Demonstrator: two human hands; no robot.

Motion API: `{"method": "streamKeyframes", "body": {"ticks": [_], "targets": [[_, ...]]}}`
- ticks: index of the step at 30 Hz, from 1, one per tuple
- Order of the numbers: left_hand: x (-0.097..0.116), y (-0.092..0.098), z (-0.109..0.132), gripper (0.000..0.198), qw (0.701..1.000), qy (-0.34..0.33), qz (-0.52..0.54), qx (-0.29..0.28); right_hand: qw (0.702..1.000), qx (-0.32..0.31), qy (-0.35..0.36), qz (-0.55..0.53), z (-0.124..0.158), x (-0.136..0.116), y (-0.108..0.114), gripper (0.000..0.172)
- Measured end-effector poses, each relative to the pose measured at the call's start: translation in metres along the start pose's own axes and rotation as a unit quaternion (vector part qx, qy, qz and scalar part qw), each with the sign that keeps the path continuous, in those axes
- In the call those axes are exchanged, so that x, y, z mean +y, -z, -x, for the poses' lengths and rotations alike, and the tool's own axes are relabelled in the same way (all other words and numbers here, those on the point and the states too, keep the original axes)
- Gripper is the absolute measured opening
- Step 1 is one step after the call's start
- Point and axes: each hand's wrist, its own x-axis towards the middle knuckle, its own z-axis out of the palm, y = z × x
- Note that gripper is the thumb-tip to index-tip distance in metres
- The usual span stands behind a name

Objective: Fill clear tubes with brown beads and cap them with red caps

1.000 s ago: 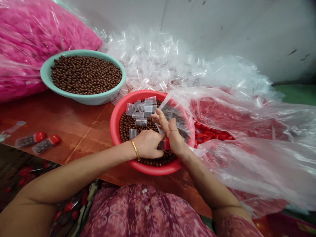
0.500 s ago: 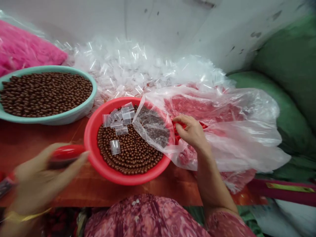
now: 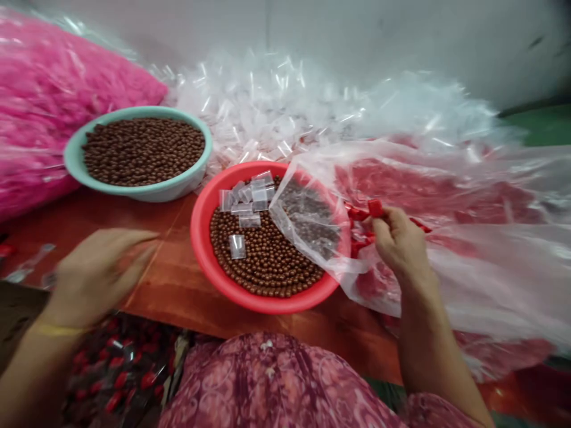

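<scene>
Left hand (image 3: 100,270) blurred, thumb and fingers spread, above the reddish counter (image 3: 172,291). Right hand (image 3: 399,241) pinching a red cap (image 3: 375,207) at the mouth of a clear bag (image 3: 428,285), just right of the red basin (image 3: 276,304); brown balls (image 3: 272,261) inside, clear tubes (image 3: 238,246) on top. Farther: teal basin (image 3: 178,183), pale plastic heap (image 3: 276,95).

Dressed in a dark pink top (image 3: 289,392) with lighter swirls and tiny white bits (image 3: 266,345) down the front. Wearing a thin yellow bangle (image 3: 62,329) on the left.
</scene>
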Motion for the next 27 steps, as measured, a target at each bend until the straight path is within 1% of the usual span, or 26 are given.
{"method": "streamKeyframes", "body": {"ticks": [1,2,3,4,5,6,7,8,10,12,13,15,16,17,20,22,24,27], "targets": [[0.012,-0.005,-0.013,0.022,0.999,-0.036,-0.020,-0.027,0.997,-0.015,-0.008,-0.078,0.004,-0.010,-0.003,0.017],[0.024,-0.012,-0.029,0.025,0.992,-0.089,-0.029,-0.085,0.988,-0.036,-0.006,-0.151,0.008,-0.022,-0.008,0.015],[0.036,-0.020,-0.046,0.026,0.976,-0.166,-0.021,-0.137,0.975,-0.058,0.003,-0.214,0.014,-0.034,-0.014,0.015],[0.048,-0.029,-0.062,0.026,0.955,-0.214,-0.028,-0.202,0.962,-0.079,0.017,-0.262,0.019,-0.045,-0.022,0.014],[0.058,-0.038,-0.076,0.026,0.933,-0.254,-0.039,-0.251,0.949,-0.097,0.033,-0.297,0.024,-0.056,-0.030,0.014],[0.066,-0.046,-0.087,0.025,0.917,-0.272,-0.054,-0.288,0.940,-0.112,0.046,-0.320,0.028,-0.064,-0.038,0.015],[0.073,-0.053,-0.095,0.024,0.908,-0.268,-0.074,-0.313,0.932,-0.132,0.056,-0.332,0.030,-0.070,-0.046,0.015],[0.078,-0.058,-0.100,0.023,0.909,-0.246,-0.092,-0.324,0.927,-0.153,0.061,-0.336,0.032,-0.074,-0.053,0.015],[0.085,-0.062,-0.102,0.025,0.924,-0.163,-0.121,-0.323,0.920,-0.193,0.055,-0.336,0.031,-0.075,-0.062,0.015],[0.089,-0.063,-0.100,0.029,0.934,-0.080,-0.133,-0.323,0.914,-0.216,0.038,-0.340,0.028,-0.071,-0.064,0.016],[0.090,-0.063,-0.099,0.034,0.932,-0.054,-0.135,-0.332,0.913,-0.219,0.032,-0.344,0.027,-0.070,-0.064,0.016],[0.091,-0.067,-0.099,0.051,0.922,-0.029,-0.132,-0.362,0.914,-0.217,0.036,-0.340,0.025,-0.067,-0.062,0.016],[0.093,-0.071,-0.099,0.056,0.917,-0.024,-0.127,-0.378,0.917,-0.215,0.044,-0.333,0.025,-0.067,-0.061,0.016],[0.094,-0.076,-0.101,0.057,0.915,-0.021,-0.117,-0.386,0.920,-0.213,0.051,-0.325,0.026,-0.067,-0.060,0.016],[0.098,-0.089,-0.108,0.042,0.923,-0.009,-0.069,-0.379,0.922,-0.210,0.061,-0.320,0.027,-0.068,-0.059,0.017],[0.100,-0.092,-0.114,0.033,0.923,-0.015,-0.057,-0.380,0.920,-0.210,0.059,-0.324,0.027,-0.068,-0.059,0.017],[0.102,-0.089,-0.121,0.027,0.906,-0.049,-0.088,-0.410,0.920,-0.209,0.055,-0.326,0.027,-0.069,-0.059,0.017],[0.109,-0.085,-0.129,0.021,0.873,-0.121,-0.134,-0.452,0.919,-0.209,0.050,-0.330,0.027,-0.070,-0.057,0.018]]}}
